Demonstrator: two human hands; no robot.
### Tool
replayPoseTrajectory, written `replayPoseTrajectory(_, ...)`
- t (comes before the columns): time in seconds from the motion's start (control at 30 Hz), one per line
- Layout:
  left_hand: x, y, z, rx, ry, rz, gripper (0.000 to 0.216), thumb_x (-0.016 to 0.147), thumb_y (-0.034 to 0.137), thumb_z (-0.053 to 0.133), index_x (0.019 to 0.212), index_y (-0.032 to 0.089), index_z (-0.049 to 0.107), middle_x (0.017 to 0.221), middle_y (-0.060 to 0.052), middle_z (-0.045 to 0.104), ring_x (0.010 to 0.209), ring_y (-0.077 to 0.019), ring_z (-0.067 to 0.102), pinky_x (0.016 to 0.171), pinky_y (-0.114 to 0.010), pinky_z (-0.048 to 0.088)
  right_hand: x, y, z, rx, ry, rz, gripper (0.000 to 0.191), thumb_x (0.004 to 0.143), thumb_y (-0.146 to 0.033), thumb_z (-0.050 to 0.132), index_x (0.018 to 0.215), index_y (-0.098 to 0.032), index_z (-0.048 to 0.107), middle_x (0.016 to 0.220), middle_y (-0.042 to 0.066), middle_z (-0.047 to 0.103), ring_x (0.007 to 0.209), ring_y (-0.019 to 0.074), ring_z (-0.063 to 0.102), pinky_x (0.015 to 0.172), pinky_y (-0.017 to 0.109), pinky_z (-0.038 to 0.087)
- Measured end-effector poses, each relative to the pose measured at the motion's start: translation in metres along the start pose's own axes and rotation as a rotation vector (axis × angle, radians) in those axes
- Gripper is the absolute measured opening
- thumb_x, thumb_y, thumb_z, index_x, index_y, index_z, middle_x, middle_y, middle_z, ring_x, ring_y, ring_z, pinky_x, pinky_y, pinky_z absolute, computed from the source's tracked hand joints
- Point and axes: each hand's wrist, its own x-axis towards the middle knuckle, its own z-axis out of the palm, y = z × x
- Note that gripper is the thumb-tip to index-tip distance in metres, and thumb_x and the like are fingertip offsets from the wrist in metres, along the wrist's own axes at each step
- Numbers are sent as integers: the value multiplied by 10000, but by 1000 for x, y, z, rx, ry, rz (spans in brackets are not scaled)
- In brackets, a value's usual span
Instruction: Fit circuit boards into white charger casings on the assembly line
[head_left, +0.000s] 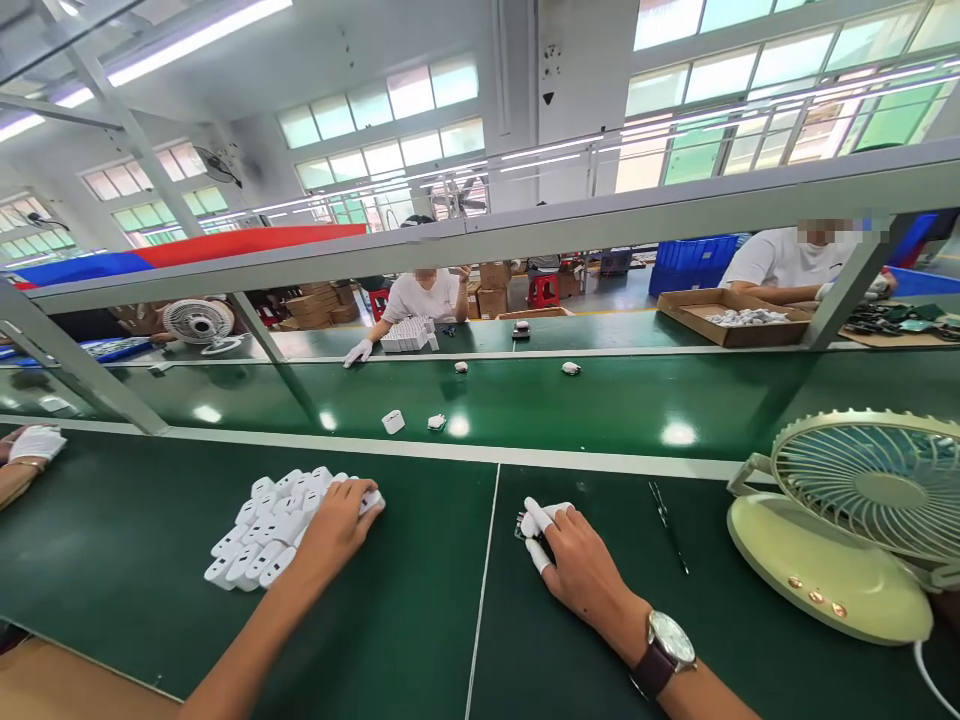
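On the green bench to the left, several white plastic cases (262, 525) with small dark slots stand packed side by side. My left hand (341, 520) reaches over their right edge, its fingers closed around one white plastic case (372, 499) at the end of the group. Right of the white dividing line, my right hand (581, 560) wears white finger covers on several fingers. Thumb and fingers are closed on a small white part with a bit of circuit board (523, 524), mostly hidden under the fingers. A watch sits on that wrist.
Black tweezers (667, 525) and a yellow-green fan (832, 560) are to the right. Beyond the bench rail, a green conveyor belt (517, 400) carries a few white parts (436, 423). A gloved co-worker's hand (36, 443) shows at far left; other people sit opposite. A metal beam (480, 235) crosses above.
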Motion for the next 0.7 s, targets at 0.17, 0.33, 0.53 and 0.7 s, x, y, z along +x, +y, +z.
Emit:
replayPoseTrajectory(0.17,11,69,4,-396,-78,65,381,962,316,559,1338,256,563,1026,-41,620,866,-209,657,778,-345,576,-1,2,0,-13,-20,-3,279,864,-42,644,1099,-183,693,1017,113,671,868,270,596,746,396,556)
replayPoseTrajectory(0.33,27,137,31,-664,-177,148,304,925,271,576,1222,247,640,1020,-47,615,887,-194,635,796,-334,557,-2,1,-3,-30,-53,29,155,898,-81,642,1001,-184,697,929,107,646,804,260,560,727,401,517)
replayPoseTrajectory(0.53,34,161,71,-786,-204,35,169,884,287,600,1035,220,568,993,-31,667,899,-185,660,860,-350,563,-1,7,-4,9,-59,59,120,957,-151,609,1059,-158,672,887,92,624,815,261,552,740,398,501)
replayPoseTrajectory(0.7,26,155,80,-746,-218,11,321,828,247,651,1135,225,560,952,-7,633,879,-189,625,848,-357,537,0,10,-4,56,-80,68,290,940,-155,648,1229,-143,633,968,103,636,861,263,566,779,399,511)
